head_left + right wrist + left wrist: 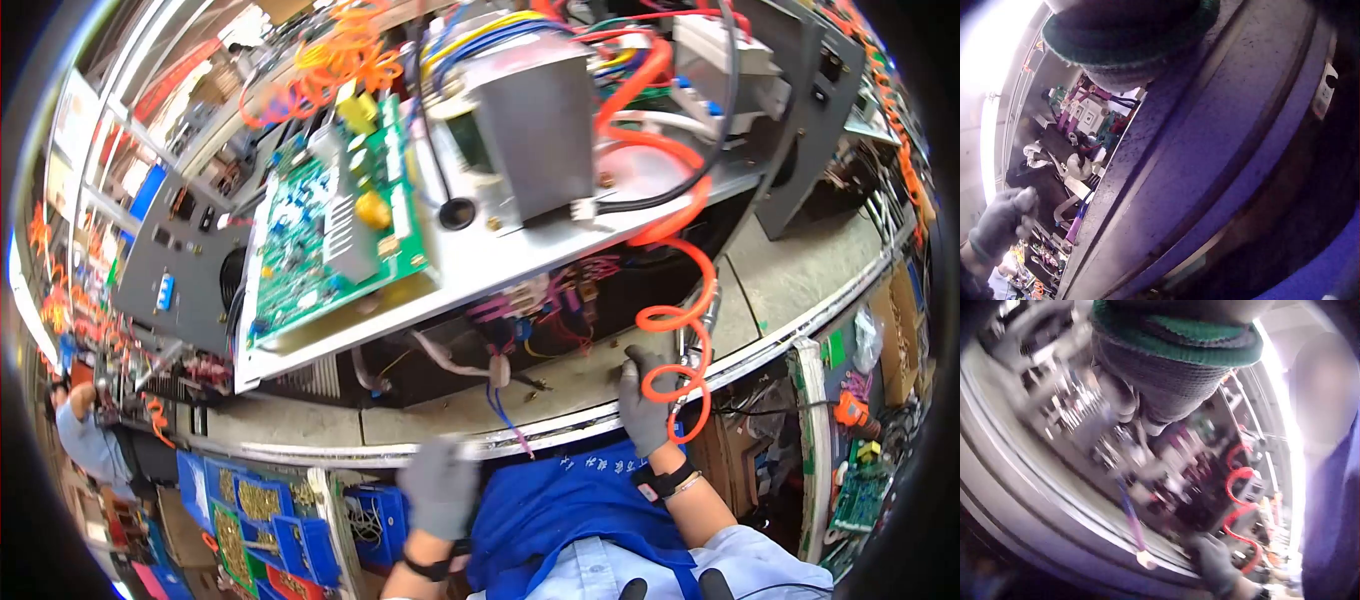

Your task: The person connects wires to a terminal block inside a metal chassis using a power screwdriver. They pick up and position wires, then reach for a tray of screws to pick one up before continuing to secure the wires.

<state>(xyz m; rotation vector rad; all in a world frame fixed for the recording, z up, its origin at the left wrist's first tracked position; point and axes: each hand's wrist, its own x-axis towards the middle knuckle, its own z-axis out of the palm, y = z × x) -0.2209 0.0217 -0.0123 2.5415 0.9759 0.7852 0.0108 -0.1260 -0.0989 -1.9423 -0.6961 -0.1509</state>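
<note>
The left hand (440, 488), in a grey glove and blurred, hangs in front of the bench edge with nothing visible in it; in the right wrist view this hand (1005, 222) has loosely bent fingers. The right hand (645, 405), gloved too, is at the bench edge beside an orange coiled hose (712, 290), fingers pointing toward the chassis; contact with the hose cannot be told. Above and behind the hands, a metal chassis plate (470, 262) bears a green circuit board (300, 235) and a grey metal block (540, 135). Blue and purple wires (508, 418) hang over the edge.
Under the bench at left are blue bins (300, 555) with small metal parts. A dark panel (180, 270) stands left of the chassis, another (815, 130) at right. Another person (90, 440) is at far left. Boards and cables lie at lower right.
</note>
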